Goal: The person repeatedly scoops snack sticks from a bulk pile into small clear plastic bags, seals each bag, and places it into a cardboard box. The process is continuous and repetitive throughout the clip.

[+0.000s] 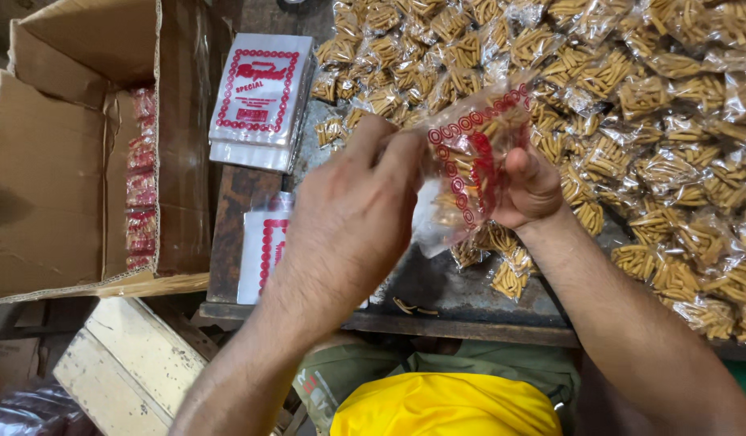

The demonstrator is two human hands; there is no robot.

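Hands, L (353,218) & R (530,190), grip printed snack bag (470,157) btwn them.

One view only, from a camera worn on our head, facing steeply down over a dark, worn wooden worktable (470,303). It sits close: our left hand (353,218) and right hand (528,187) fill the centre of the frame, forearms entering from the bottom edge. The frame reaches from an open brown cardboard box (58,161) at our left to a heap of small clear snack packets (647,121) at upper right.
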